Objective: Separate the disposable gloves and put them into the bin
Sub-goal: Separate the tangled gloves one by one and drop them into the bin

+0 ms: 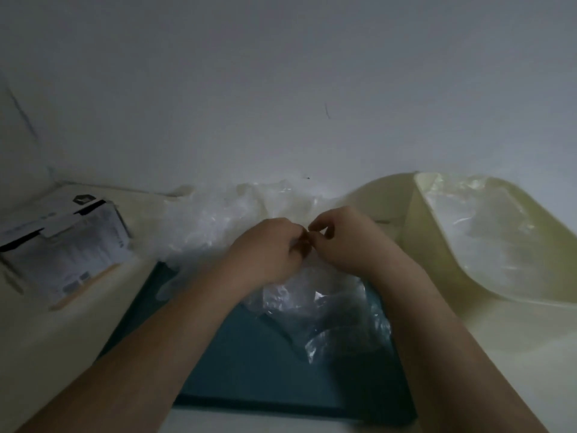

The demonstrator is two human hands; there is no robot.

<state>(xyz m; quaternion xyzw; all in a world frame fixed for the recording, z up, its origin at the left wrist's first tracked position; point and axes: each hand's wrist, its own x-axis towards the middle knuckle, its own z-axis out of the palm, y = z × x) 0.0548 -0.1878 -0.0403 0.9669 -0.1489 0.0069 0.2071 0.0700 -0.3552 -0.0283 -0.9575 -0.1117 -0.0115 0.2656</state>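
Two hands meet over the middle of the bench (56,345), fingertips nearly touching. The left hand (268,248) and right hand (343,239) both have their fingers curled in and pinch the top edge of a clump of gloves (321,310), thin clear film that hangs down and crumples onto the teal mat (262,376) below the wrists. The frame is dim and soft, so how many gloves are in the clump, and whether any layer has yet parted, cannot be told. Behind the hands, against the wall (281,89), lies the unsorted pile of gloves (215,214), a broad heap of the same clear film spreading toward the left. The pale yellow bin (421,245) stands just right of the right hand, its mouth facing the camera, and clear film, apparently the gloves in the bin (487,235), already lies against its floor. A printed cardboard box (68,248) sits well apart at the left edge. Judgement on progress: partway, likely early to middle. Some gloves appear delivered, one clump is being picked apart, and the heap at the back looks larger than what the bin holds. Left to do: peel this clump, drop each piece right into the bin, then work through the heap.
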